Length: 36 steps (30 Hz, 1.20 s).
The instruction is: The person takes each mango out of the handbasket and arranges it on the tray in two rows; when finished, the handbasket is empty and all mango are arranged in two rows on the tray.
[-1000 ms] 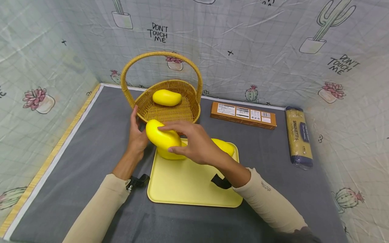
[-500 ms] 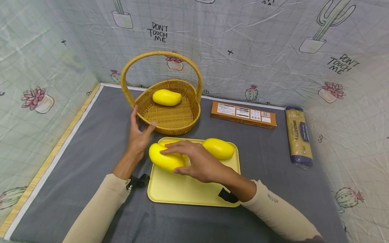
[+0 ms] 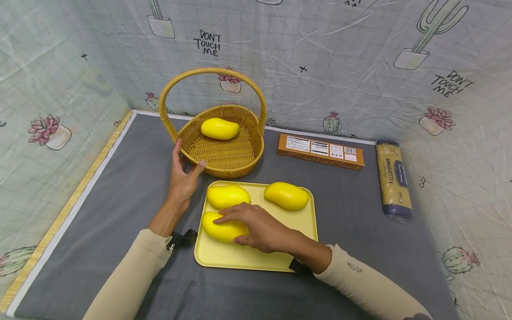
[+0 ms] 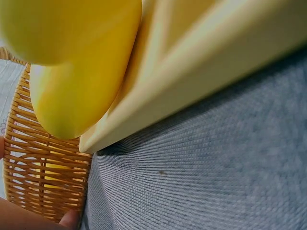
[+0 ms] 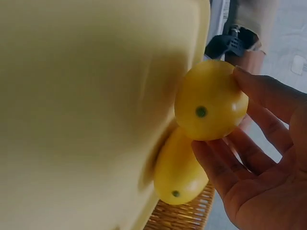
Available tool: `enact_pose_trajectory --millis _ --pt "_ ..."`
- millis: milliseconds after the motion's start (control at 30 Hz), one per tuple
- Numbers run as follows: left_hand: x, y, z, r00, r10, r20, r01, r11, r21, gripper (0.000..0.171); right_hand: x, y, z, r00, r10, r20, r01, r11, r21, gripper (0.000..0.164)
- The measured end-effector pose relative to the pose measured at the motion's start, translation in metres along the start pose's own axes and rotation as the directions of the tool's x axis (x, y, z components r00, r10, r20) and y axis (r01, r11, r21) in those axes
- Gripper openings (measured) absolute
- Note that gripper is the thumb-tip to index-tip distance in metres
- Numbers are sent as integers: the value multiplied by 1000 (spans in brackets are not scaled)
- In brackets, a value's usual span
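Observation:
My right hand point(image 3: 260, 229) grips a yellow mango point(image 3: 222, 227), thumb on one side and fingers on the other, low over the front left of the yellow tray point(image 3: 256, 260). In the right wrist view the held mango point(image 5: 211, 103) shows its dark stem end. Just behind it on the tray lies a second mango point(image 3: 229, 196), and a third mango point(image 3: 286, 195) lies at the back right. My left hand point(image 3: 182, 184) rests spread against the front left of the wicker basket point(image 3: 224, 153), thumb at its front rim. Inside the basket is another mango point(image 3: 220, 129).
A brown box point(image 3: 320, 151) with white labels lies right of the basket. Farther right is a spaghetti pack point(image 3: 394, 180). Patterned cloth walls point(image 3: 280, 53) close off the back and sides of the grey tabletop point(image 3: 344, 204). The basket's tall handle point(image 3: 212, 70) arches over it.
My right hand has moved the mango down and toward me, from beside the basket's front rim to the tray's front left. My left hand and the basket have stayed put.

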State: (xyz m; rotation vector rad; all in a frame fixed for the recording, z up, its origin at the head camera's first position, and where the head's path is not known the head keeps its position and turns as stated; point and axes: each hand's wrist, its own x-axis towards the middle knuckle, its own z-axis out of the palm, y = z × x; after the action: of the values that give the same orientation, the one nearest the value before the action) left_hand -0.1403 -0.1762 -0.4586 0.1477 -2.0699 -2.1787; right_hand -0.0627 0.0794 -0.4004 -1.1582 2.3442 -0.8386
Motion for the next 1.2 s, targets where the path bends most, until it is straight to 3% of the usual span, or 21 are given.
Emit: enact_pose_trajectory --millis 567,967,1200 --pt "-2 2 1 1000 -3 0 3 1000 11 96 -1 -4 5 1000 -16 -3 16 998 -68 65" --pt "-4 4 2 1000 -27 -2 27 999 21 98 5 -1 -27 980 -17 -199 19 1000 10 60" --pt "-3 5 2 1000 -23 0 23 999 23 97 15 1 -53 948 -30 -316 14 999 -51 59"
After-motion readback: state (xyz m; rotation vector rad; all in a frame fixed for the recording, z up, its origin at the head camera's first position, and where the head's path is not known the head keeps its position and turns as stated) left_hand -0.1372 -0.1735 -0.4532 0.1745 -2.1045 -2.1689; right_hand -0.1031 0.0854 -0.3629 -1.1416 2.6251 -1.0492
